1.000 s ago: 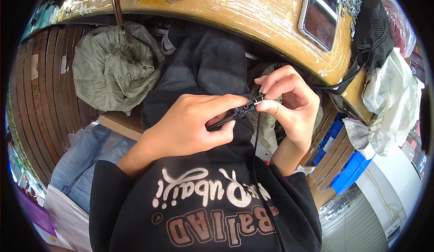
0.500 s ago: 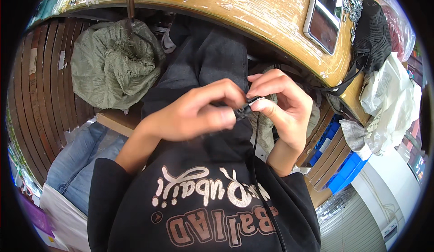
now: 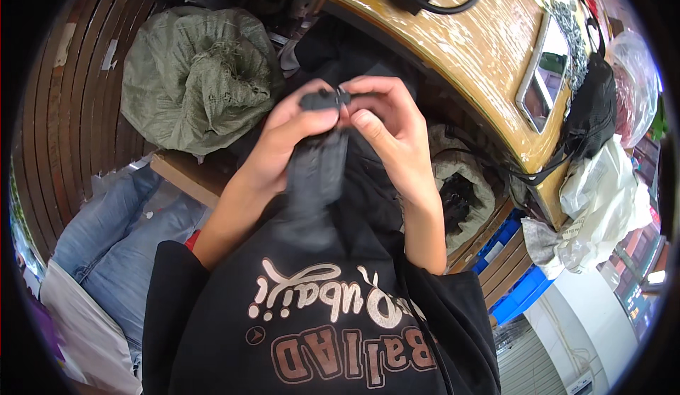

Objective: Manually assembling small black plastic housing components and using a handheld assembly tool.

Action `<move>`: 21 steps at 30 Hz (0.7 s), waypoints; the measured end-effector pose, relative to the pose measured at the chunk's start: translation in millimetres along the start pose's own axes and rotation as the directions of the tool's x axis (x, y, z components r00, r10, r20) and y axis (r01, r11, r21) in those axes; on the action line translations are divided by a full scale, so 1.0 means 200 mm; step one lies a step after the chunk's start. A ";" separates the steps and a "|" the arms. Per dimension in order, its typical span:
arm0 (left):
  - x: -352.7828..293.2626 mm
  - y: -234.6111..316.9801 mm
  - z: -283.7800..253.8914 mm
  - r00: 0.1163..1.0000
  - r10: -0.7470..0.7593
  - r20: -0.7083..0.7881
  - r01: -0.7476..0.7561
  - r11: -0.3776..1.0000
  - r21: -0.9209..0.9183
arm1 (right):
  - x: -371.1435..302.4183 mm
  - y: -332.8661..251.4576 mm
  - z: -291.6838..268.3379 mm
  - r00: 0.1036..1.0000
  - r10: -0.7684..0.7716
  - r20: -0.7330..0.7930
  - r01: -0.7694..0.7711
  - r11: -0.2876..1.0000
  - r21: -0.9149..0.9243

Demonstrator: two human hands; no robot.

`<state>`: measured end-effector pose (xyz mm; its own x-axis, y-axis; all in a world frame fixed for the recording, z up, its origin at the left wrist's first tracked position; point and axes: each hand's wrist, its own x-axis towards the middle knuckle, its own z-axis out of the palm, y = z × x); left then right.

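Observation:
A small black plastic piece, elongated and blurred, is held up in front of my lap between both hands. My left hand pinches it between thumb and fingers. The fingertips of my right hand close on its other end, where a small shiny spot shows; I cannot make out its exact kind. Below my hands hangs a dark, strap-like smear, blurred by motion, and whether it joins the piece cannot be told.
Ahead and right is a wooden table with a phone and a pile of small dark parts. A greenish woven sack sits left, another open sack right. Blue crates and a white plastic bag are farther right.
Both hands have moved left and farther from my body, keeping the black piece between them. The view has shifted, showing more of the open sack on the right.

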<state>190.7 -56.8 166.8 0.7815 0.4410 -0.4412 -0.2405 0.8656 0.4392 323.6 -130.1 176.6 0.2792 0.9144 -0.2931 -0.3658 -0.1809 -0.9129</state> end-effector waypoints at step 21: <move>0.04 0.11 0.06 0.830 0.553 -0.073 -0.415 0.699 0.582 | -0.08 -0.09 0.19 0.942 0.323 0.094 -0.331 0.940 0.086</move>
<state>199.0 -37.7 183.0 0.4731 0.8623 -0.1806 -0.1570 0.2842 0.9458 292.9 -127.0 209.1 0.0611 0.8365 -0.5446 -0.5128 -0.4417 -0.7361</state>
